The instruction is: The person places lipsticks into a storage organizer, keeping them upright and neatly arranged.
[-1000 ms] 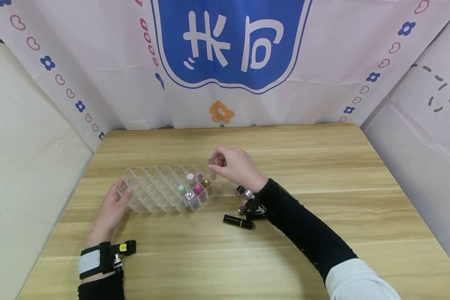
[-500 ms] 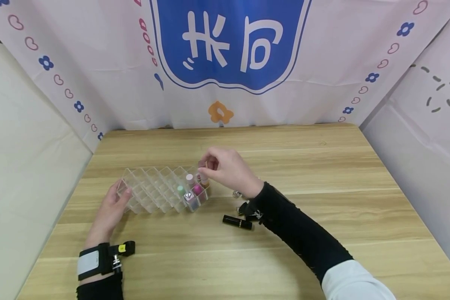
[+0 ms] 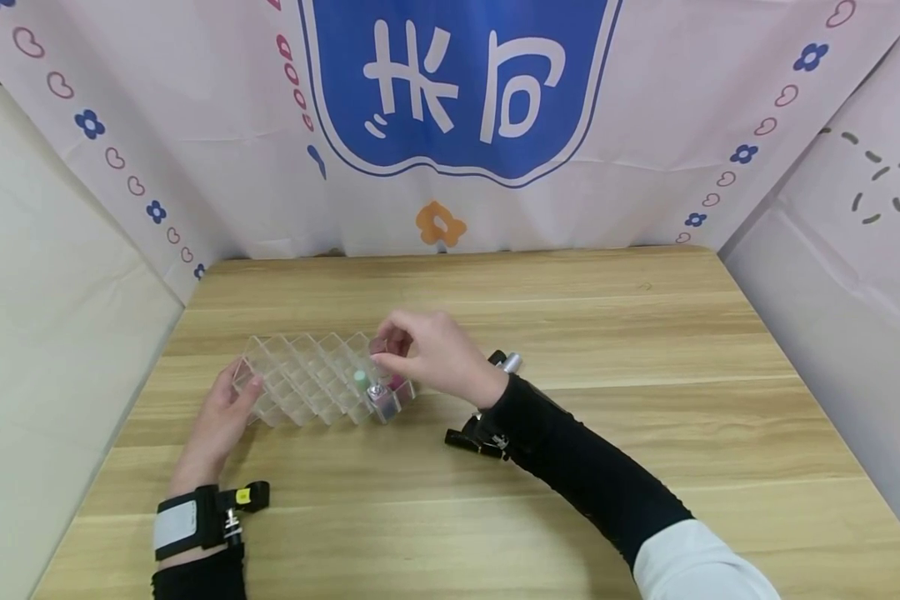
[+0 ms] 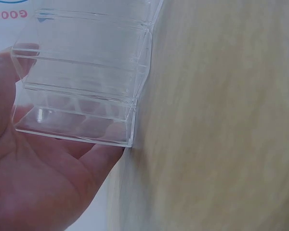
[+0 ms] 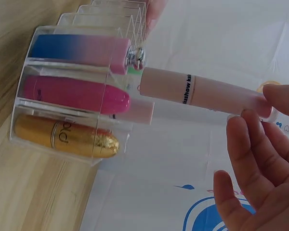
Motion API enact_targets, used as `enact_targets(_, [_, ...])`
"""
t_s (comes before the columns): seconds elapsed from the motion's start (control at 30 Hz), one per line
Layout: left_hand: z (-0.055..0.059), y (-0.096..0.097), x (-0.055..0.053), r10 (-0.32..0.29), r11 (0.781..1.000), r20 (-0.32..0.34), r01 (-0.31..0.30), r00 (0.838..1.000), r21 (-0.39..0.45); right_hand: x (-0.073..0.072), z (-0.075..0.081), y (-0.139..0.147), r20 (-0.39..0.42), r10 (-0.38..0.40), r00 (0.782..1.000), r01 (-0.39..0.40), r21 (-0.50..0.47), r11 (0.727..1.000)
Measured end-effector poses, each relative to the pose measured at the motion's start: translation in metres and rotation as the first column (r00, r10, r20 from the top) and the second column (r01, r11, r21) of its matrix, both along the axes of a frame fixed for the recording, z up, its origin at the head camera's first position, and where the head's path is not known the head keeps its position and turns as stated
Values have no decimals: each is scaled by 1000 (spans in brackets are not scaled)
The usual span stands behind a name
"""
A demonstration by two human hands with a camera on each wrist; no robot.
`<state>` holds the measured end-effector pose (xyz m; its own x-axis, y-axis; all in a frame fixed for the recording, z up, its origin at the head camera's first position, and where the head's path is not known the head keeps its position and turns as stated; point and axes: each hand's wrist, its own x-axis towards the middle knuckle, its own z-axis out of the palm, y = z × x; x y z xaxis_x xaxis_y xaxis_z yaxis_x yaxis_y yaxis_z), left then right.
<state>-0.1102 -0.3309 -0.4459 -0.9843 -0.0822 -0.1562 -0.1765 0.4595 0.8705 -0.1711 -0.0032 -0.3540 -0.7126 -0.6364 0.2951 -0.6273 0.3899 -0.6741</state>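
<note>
My left hand (image 3: 221, 412) grips the left end of a clear lipstick organizer (image 3: 296, 383), thumb on one side and fingers around the edge. Between the thumb and fingertips of my right hand (image 3: 446, 358) is a pale pink lip gloss tube (image 5: 207, 94), pinched by one end. Its other end points at the organizer's compartments, just outside their openings in the right wrist view. In the organizer's right end stand a gold lipstick (image 5: 67, 137), a magenta tube (image 5: 74, 94), a blue-to-pink tube (image 5: 79, 50) with a jewelled top, and a mint-green cap (image 3: 361, 379). My right hand partly covers this end in the head view.
Right of the organizer, a black lipstick tube (image 3: 461, 440) and a silver-capped tube (image 3: 512, 362) lie on the wooden table (image 3: 607, 333), with other dark items partly under my right wrist. A printed white curtain (image 3: 570, 217) hangs behind the table.
My right hand has carried the lip gloss left, from beside the organizer's right end to over its filled compartments. My left hand keeps its grip in the same place.
</note>
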Motion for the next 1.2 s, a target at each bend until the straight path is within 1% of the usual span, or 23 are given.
enact_targets(0.3, [-1, -1, 0, -5, 1000, 0, 5, 1000, 1, 3, 0, -8, -45, 29, 999, -29, -9, 1000])
enact_targets(0.5, [-1, -1, 0, 3, 1000, -3, -3, 1000, -1, 5, 0, -13, -42, 36, 998, -36, -4, 999])
enact_targets(0.7, [-1, -2, -1, 5, 1000, -6, -5, 1000, 3, 6, -3, -20, -51, 50, 997, -49, 12, 999])
enact_targets(0.93, [0, -1, -2, 7, 1000, 9, -7, 1000, -18, 6, -10, -26, -16, 68, 998, -68, 10, 998])
enact_targets(1.2, [-1, -2, -1, 3, 1000, -6, -3, 1000, 1, 3, -18, -31, 41, 77, 996, -78, 12, 997])
